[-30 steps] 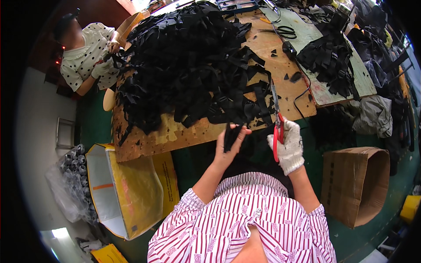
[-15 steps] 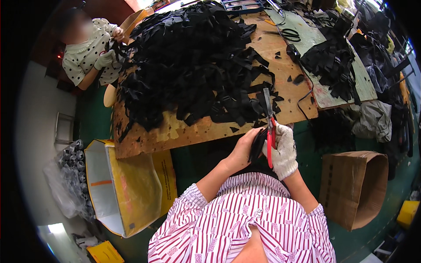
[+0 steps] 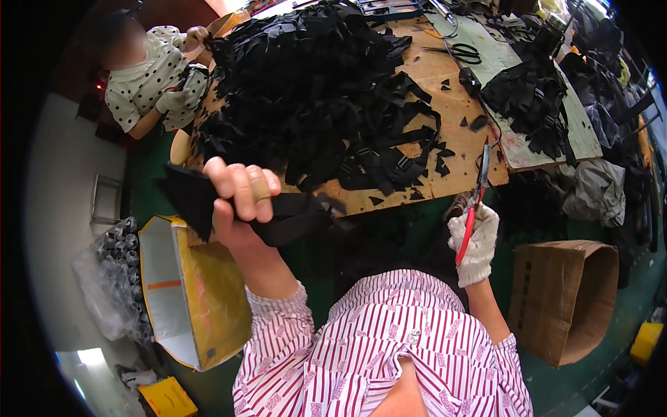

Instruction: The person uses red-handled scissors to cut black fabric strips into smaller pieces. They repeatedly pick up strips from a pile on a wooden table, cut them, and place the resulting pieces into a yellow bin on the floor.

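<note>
My bare left hand [image 3: 240,201] is raised over the table's front left corner and the yellow container beside it, closed round black fabric straps [image 3: 299,219]. One wide end sticks out to the left of the fist; the other end trails right and is blurred. In my gloved right hand [image 3: 476,243], in front of the table edge, are red-handled scissors [image 3: 481,177] with the blades pointing up. Whether the blades are parted is hard to see. A big heap of black straps [image 3: 313,97], some with buckles, covers much of the wooden table [image 3: 451,170].
A yellow open container [image 3: 215,299] stands at the left, a cardboard box [image 3: 556,299] at the right. Black-handled scissors [image 3: 464,53] and small black scraps lie on the table. More straps [image 3: 524,97] sit on the pale board. A co-worker [image 3: 156,76] works at the far left.
My left hand has swung left and up with the black straps, away from the scissors. My right hand has moved slightly right with the scissors. The co-worker's hands have drawn apart.
</note>
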The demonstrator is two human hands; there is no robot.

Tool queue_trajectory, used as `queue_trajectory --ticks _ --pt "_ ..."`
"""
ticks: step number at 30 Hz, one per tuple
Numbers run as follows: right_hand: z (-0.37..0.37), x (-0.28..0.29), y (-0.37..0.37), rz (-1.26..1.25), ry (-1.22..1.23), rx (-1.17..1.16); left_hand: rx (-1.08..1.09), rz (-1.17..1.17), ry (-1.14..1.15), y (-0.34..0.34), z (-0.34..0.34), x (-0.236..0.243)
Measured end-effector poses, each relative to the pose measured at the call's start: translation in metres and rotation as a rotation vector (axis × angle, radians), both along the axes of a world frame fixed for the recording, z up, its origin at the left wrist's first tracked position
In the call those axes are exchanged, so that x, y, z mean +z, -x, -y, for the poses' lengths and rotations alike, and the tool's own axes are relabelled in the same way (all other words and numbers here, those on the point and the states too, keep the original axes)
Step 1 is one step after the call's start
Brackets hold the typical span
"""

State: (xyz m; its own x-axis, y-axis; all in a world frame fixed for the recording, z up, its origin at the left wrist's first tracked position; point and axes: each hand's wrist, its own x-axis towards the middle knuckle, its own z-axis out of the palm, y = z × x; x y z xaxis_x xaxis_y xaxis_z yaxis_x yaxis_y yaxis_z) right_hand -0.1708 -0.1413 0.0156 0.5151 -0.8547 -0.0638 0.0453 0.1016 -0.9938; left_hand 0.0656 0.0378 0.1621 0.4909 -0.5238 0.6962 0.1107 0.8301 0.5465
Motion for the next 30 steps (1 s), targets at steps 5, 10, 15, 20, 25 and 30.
queue_trajectory --ticks 5,10,15,20,25,30 --pt "0.004 -0.014 0.001 -0.006 0.069 0.019 0.661 0.346 -0.457 -0.011 -0.021 0.023" --pt "-0.001 -0.01 -0.002 -0.025 -0.059 0.055 0.698 0.002 -0.712 -0.009 0.006 0.009" --pt "-0.003 -0.016 -0.001 -0.008 0.005 0.075 0.512 0.202 -1.101 -0.026 0.057 -0.07" --pt "-0.003 -0.014 0.003 -0.017 0.014 0.083 0.711 0.56 -1.317 -0.05 0.115 -0.177" --pt "0.001 -0.022 0.01 -0.006 -0.037 0.036 0.936 0.808 -1.702 -0.032 0.15 -0.193" --pt "-0.003 -0.027 0.012 0.031 -0.068 0.029 0.88 0.691 -1.727 -0.034 0.154 -0.192"
